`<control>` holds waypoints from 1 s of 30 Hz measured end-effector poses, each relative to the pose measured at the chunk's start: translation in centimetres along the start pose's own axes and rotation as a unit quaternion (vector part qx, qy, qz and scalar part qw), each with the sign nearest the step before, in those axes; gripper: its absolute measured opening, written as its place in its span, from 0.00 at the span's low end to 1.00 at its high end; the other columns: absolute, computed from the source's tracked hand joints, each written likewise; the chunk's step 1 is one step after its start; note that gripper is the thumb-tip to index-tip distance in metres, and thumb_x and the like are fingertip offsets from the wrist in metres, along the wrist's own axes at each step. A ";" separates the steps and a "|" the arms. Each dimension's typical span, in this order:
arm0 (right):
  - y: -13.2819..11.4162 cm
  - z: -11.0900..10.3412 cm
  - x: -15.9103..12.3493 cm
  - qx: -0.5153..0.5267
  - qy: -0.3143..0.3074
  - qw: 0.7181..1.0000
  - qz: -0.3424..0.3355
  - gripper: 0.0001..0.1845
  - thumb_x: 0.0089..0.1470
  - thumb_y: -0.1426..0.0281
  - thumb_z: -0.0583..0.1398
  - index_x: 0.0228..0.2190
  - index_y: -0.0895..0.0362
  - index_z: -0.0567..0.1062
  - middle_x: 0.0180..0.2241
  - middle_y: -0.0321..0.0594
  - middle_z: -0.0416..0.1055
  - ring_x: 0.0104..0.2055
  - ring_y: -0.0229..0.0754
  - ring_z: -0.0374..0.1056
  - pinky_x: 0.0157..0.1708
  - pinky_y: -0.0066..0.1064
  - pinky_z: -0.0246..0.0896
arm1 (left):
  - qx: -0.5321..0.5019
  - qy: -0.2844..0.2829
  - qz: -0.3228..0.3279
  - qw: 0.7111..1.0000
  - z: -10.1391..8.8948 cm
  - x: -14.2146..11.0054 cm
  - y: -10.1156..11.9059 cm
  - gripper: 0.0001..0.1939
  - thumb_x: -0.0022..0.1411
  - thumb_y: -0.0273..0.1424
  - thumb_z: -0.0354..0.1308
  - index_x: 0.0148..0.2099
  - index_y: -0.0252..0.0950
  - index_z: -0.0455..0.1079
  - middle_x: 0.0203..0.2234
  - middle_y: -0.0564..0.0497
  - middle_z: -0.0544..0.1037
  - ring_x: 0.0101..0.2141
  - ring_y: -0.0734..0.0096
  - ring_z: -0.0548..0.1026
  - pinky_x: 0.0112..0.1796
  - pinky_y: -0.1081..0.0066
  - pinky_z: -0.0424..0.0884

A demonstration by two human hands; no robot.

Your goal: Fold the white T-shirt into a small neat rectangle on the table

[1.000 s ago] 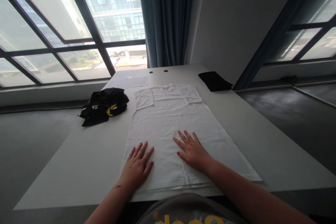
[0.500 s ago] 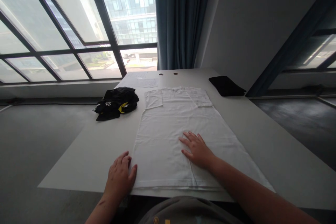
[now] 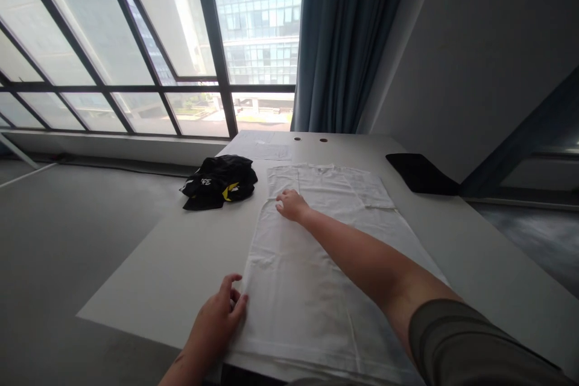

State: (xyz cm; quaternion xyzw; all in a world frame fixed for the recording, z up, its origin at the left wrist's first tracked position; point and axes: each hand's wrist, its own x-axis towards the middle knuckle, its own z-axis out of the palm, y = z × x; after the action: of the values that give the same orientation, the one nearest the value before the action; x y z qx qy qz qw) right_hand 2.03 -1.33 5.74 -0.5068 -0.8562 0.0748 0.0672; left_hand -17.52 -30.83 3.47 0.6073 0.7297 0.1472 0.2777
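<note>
A white table (image 3: pixel 149 289) stands by the window (image 3: pixel 257 30), with a white T-shirt (image 3: pixel 307 307) lying flat on it, sleeves folded in, and a black clothes bundle (image 3: pixel 217 181) just beside. The right hand (image 3: pixel 292 205) rests on the shirt's upper part, fingers relaxed, not gripping. The left hand (image 3: pixel 215 322) sits at the shirt's near edge, fingers loosely curled, released. Light, open-fingered contact seems best, keeping the cloth smooth.

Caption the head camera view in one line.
Right hand reaches onto a white T-shirt; left hand sits at its edge.
</note>
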 end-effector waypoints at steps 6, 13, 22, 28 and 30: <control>-1.0 0.0 11.1 -0.004 -0.036 0.999 0.035 0.24 0.66 0.59 0.55 0.59 0.51 0.76 0.63 0.50 0.66 0.63 0.58 0.62 0.59 0.43 0.62 | 0.027 -0.027 -0.018 0.999 -0.6 0.4 0.0 0.20 0.69 0.32 0.52 0.61 0.42 0.63 0.38 0.53 0.80 0.39 0.67 0.79 0.41 0.70 0.66; -1.7 2.3 16.6 -0.015 -0.099 0.991 0.085 0.26 0.61 0.62 0.61 0.59 0.52 0.74 0.63 0.54 0.65 0.63 0.58 0.64 0.58 0.45 0.65 | 0.073 -0.090 -0.050 0.992 -1.9 0.8 0.3 0.05 0.65 0.34 0.58 0.39 0.39 0.69 0.33 0.52 0.80 0.37 0.66 0.76 0.37 0.70 0.62; -0.7 3.1 19.8 -0.044 -0.108 0.991 0.069 0.23 0.65 0.66 0.63 0.59 0.58 0.72 0.58 0.55 0.71 0.58 0.54 0.70 0.55 0.47 0.69 | 0.012 -0.100 0.035 0.994 -1.6 0.1 -0.5 0.11 0.64 0.36 0.56 0.32 0.40 0.59 0.27 0.55 0.73 0.28 0.72 0.67 0.32 0.72 0.59; 1.0 2.0 21.6 -0.056 -0.098 0.992 0.057 0.21 0.67 0.62 0.62 0.55 0.61 0.75 0.56 0.53 0.72 0.55 0.51 0.72 0.54 0.46 0.70 | -0.007 -0.078 0.067 0.995 -2.3 -0.2 0.6 0.11 0.63 0.35 0.55 0.31 0.40 0.58 0.25 0.56 0.70 0.27 0.73 0.63 0.32 0.72 0.60; 2.1 1.0 21.9 -0.058 -0.085 0.993 0.061 0.20 0.68 0.66 0.59 0.54 0.65 0.77 0.55 0.62 0.73 0.57 0.56 0.71 0.55 0.44 0.67 | -0.012 -0.083 0.070 0.994 -2.7 -0.4 1.4 0.11 0.63 0.35 0.55 0.31 0.40 0.57 0.25 0.56 0.70 0.27 0.73 0.63 0.31 0.72 0.60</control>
State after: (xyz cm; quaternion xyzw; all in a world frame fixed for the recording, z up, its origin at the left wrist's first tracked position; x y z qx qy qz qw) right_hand -6.87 18.83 5.18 -0.5530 -0.8291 0.0715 -0.0396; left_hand -17.90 -30.57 6.49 0.6639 0.6579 0.1244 0.3331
